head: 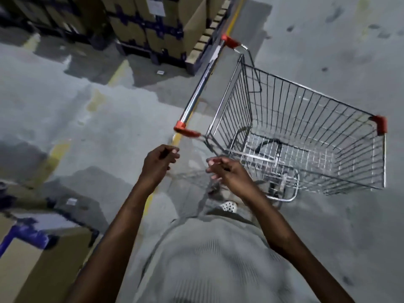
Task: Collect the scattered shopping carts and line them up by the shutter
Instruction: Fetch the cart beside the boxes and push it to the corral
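Observation:
A wire shopping cart (306,136) with red plastic corners stands on the grey concrete floor in front of me, its basket empty. Its chrome handle bar (201,84) runs diagonally from upper right to lower left, ending in a red cap just above my hands. My left hand (158,164) hovers a little below that lower end of the bar, fingers loosely curled, holding nothing. My right hand (227,172) is beside it, near the cart's rear wire frame, fingers loosely curled and empty too. Neither hand touches the cart.
Stacked cardboard boxes on dark pallets (153,25) stand at the top left behind a yellow floor line (118,71). More boxes (32,248) sit at the lower left. Bare concrete floor (328,29) lies to the right of the cart.

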{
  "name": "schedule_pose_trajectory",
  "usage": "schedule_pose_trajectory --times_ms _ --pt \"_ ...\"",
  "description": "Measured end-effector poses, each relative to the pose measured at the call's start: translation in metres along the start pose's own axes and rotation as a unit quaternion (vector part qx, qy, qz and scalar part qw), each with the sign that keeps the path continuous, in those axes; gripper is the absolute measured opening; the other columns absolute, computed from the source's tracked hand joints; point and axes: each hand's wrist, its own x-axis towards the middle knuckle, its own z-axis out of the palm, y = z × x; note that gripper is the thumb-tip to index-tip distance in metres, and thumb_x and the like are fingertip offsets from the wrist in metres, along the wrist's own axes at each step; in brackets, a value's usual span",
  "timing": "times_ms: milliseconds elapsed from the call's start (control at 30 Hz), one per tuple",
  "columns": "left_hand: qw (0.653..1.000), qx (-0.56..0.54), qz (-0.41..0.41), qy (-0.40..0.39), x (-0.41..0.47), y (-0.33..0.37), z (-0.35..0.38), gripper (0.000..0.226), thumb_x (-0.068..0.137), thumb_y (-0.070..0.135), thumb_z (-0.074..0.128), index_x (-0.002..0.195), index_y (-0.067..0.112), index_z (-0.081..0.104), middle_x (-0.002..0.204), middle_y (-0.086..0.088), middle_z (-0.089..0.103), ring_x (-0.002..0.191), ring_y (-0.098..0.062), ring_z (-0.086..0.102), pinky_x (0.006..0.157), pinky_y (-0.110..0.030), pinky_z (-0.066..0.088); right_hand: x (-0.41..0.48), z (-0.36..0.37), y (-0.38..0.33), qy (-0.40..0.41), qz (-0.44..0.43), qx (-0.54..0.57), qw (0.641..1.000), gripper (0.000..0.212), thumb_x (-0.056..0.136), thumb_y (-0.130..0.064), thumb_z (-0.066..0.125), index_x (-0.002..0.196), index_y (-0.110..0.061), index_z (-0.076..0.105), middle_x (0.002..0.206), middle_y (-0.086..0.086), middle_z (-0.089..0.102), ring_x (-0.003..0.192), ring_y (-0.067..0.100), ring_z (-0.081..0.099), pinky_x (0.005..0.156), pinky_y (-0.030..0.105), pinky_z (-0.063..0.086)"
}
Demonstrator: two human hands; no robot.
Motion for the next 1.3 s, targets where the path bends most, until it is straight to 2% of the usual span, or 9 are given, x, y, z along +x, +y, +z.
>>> schedule_pose_trajectory --times_ms 133,267,467,633,800,867,1033,1200,1300 --pt "0.959 0.233 0.16 0.022 0.091 0.045 -0.011 0.013 0.094 0.032 0.065 0.104 0.027 0.073 0.093 0.005 0.075 0.092 -0.019 0.066 0.081 -0.036 0.05 0.062 -0.028 -0.036 0.015 -0.026 0.029 0.999 0.011 0.101 -0.024 0.065 0.109 -0.018 0.07 0.098 0.009 0.076 0.074 0.008 0.067 0.064 0.018 0.05" --pt "0.758 0.561 0.333 0.004 0.174 0.098 -0.004 0.048 0.085 0.027 0.074 0.131 0.018 0.062 0.123 -0.012 0.063 0.115 -0.038 0.054 0.09 -0.047 0.046 0.105 -0.037 -0.052 0.055 -0.033 0.031 0.997 0.007 0.098 -0.032 0.07 0.1 -0.027 0.073 0.097 0.007 0.078 0.076 0.015 0.07 0.071 0.032 0.052" --pt "0.495 0.731 0.445 -0.151 0.289 0.166 0.04 0.093 0.062 0.021 0.084 0.146 0.02 0.043 0.144 -0.016 0.048 0.127 -0.036 0.048 0.099 -0.049 0.045 0.161 -0.025 -0.068 0.055 -0.017 -0.1 0.993 0.038 0.096 -0.046 0.068 0.128 -0.024 0.066 0.113 -0.005 0.072 0.102 0.014 0.068 0.087 0.033 0.054" --pt "0.269 0.789 0.508 -0.216 0.345 0.196 0.082 0.067 0.083 0.034 0.068 0.146 0.022 0.048 0.154 -0.015 0.04 0.141 -0.034 0.039 0.118 -0.049 0.029 0.225 0.014 -0.071 -0.011 0.118 -0.003 0.993 0.054 0.092 -0.055 0.071 0.127 -0.016 0.058 0.115 0.01 0.068 0.094 0.023 0.064 0.083 0.034 0.051" --pt "0.111 0.783 0.516 -0.329 0.37 0.206 0.12 0.029 0.079 0.04 0.064 0.102 0.025 0.073 0.11 0.0 0.065 0.11 -0.024 0.057 0.109 -0.04 0.037 0.259 0.027 -0.088 -0.037 0.239 0.327 0.914 0.028 0.1 -0.041 0.062 0.102 -0.014 0.055 0.077 0.007 0.065 0.066 0.022 0.064 0.07 0.034 0.057" --pt "0.084 0.785 0.505 -0.349 0.38 0.214 0.125 0.025 0.079 0.038 0.063 0.097 0.024 0.073 0.099 0.003 0.068 0.101 -0.022 0.06 0.101 -0.035 0.042 0.269 0.03 -0.09 0.005 0.252 0.387 0.887 0.029 0.099 -0.042 0.06 0.086 -0.019 0.049 0.06 -0.001 0.049 0.051 0.017 0.051 0.057 0.028 0.049" --pt "0.142 0.777 0.502 -0.353 0.416 0.242 0.144 0.014 0.073 0.034 0.065 0.082 0.023 0.066 0.089 0.002 0.07 0.097 -0.025 0.065 0.099 -0.034 0.041 0.284 0.049 -0.088 0.154 0.258 0.411 0.861 0.041 0.092 -0.04 0.072 0.072 -0.02 0.042 0.048 -0.003 0.031 0.036 0.015 0.028 0.046 0.017 0.026" --pt "0.16 0.778 0.503 -0.342 0.422 0.229 0.164 0.036 0.075 0.037 0.063 0.063 0.023 0.032 0.087 -0.001 0.072 0.087 -0.025 0.069 0.099 -0.032 0.04 0.292 0.045 -0.078 0.282 0.26 0.321 0.866 0.043 0.087 -0.043 0.075 0.066 -0.018 0.046 0.044 -0.003 0.04 0.031 0.014 0.034 0.043 0.02 0.031" --pt "0.185 0.758 0.524 -0.341 0.425 0.235 0.177 0.025 0.075 0.038 0.062 0.069 0.024 0.042 0.088 -0.004 0.072 0.085 -0.027 0.069 0.097 -0.032 0.043 0.291 0.027 -0.075 0.311 0.254 0.298 0.866 0.042 0.088 -0.044 0.075 0.068 -0.018 0.049 0.046 -0.003 0.042 0.03 0.014 0.036 0.042 0.019 0.031"
